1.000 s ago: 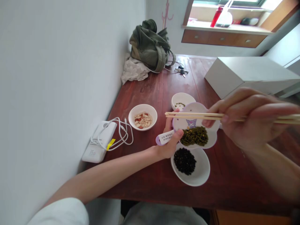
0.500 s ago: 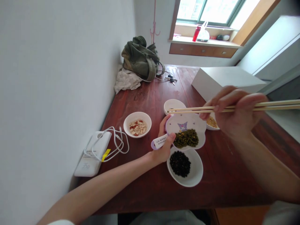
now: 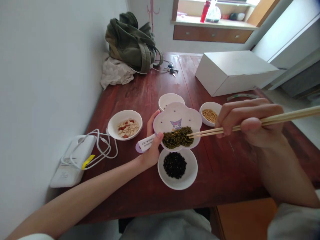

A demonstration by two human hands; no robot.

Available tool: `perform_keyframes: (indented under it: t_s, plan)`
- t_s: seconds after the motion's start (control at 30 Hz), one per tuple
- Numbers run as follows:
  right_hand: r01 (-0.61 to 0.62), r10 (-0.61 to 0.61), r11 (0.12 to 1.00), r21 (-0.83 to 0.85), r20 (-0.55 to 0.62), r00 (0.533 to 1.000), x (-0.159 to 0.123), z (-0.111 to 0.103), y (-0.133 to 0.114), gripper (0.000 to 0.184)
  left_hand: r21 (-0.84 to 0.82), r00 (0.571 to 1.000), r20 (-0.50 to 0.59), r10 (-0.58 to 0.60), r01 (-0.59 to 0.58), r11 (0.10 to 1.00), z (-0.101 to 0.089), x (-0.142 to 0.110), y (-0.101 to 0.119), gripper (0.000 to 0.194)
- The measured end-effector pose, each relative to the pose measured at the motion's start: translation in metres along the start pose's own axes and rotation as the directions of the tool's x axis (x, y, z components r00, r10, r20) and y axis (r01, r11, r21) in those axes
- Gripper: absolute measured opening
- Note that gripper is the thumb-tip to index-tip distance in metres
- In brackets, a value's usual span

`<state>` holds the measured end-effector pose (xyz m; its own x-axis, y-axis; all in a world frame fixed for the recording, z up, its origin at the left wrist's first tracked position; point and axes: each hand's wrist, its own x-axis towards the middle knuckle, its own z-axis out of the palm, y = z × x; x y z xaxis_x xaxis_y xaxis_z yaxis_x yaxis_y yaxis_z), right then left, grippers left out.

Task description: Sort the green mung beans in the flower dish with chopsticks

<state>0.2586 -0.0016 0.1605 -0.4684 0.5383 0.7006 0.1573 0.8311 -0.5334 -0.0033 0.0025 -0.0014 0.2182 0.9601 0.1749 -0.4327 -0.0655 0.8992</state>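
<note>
A person's left hand (image 3: 153,150) grips a flower-shaped dish (image 3: 168,116) at its handle side, thumb over the rim and fingers around the far side. The right hand (image 3: 252,120) is closed around wooden chopsticks (image 3: 210,132). Their tips, over the dish's upper rim a moment ago, have now come down to the green beans (image 3: 172,140) in its near part. So the chopsticks are at the beans, tips nearly together; whether they pinch one is too small to tell.

On the near side of the dish, partly beneath its rim, is a bowl of black beans (image 3: 191,168). A white bowl (image 3: 171,97) sits just beyond the dish, and a bowl of yellow grains (image 3: 212,105) beside it on the right. The table's (image 3: 215,173) front edge runs nearer than all these; bare wood to the dish's near right gives the right wrist room.
</note>
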Motion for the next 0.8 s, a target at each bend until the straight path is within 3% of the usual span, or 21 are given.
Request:
perform_keyframes:
  t_s: [0.07, 0.13, 0.2, 0.27, 0.33, 0.47, 0.53, 0.63, 0.7, 0.8]
  plan:
    - [-0.014, 0.014, 1.0, -0.005, 0.019, 1.0, -0.004, -0.002, -0.001, 0.055, 0.021, 0.999, -0.021, 0.044, -0.044, 0.999, 0.0, 0.001, -0.002, 0.061]
    - [-0.139, 0.14, 0.988, -0.06, 0.006, 0.99, -0.009, -0.002, -0.001, 0.063, 0.027, 0.996, -0.041, 0.077, -0.076, 0.997, 0.0, 0.003, -0.003, 0.059]
    - [-0.161, 0.161, 0.985, -0.067, -0.006, 0.987, -0.014, -0.001, 0.0, 0.066, 0.029, 0.995, -0.048, 0.083, -0.081, 0.996, 0.001, 0.005, -0.003, 0.062]
    - [-0.047, 0.047, 0.999, -0.024, -0.018, 0.999, -0.017, 0.002, 0.003, 0.063, 0.038, 0.997, -0.054, 0.056, -0.054, 0.998, 0.003, 0.006, -0.002, 0.069]
    - [-0.03, 0.03, 1.0, 0.002, -0.015, 0.999, -0.017, 0.006, 0.006, 0.061, 0.033, 0.998, -0.052, 0.043, -0.041, 0.999, 0.005, 0.006, -0.001, 0.071]
    - [-0.131, 0.129, 0.991, 0.005, 0.135, 0.982, 0.0, 0.008, 0.002, 0.062, 0.004, 0.998, -0.04, 0.057, -0.057, 0.998, 0.007, 0.005, 0.002, 0.067]
    - [-0.224, 0.234, 0.972, -0.07, 0.231, 0.944, 0.014, 0.008, -0.005, 0.062, 0.017, 0.998, -0.034, 0.057, -0.056, 0.998, 0.007, 0.005, 0.002, 0.068]
    - [-0.271, 0.313, 0.949, -0.162, 0.367, 0.876, 0.032, 0.009, -0.016, 0.058, 0.021, 0.997, -0.033, 0.07, -0.069, 0.997, 0.008, 0.007, 0.003, 0.07]
    - [-0.281, 0.344, 0.936, -0.212, 0.379, 0.859, 0.035, 0.013, -0.021, 0.058, -0.004, 0.995, -0.04, 0.086, -0.086, 0.996, 0.009, 0.007, 0.004, 0.07]
    - [-0.241, 0.323, 0.935, -0.259, 0.342, 0.883, 0.027, 0.017, -0.024, 0.058, -0.009, 0.996, -0.029, 0.089, -0.089, 0.996, 0.01, 0.008, 0.007, 0.068]
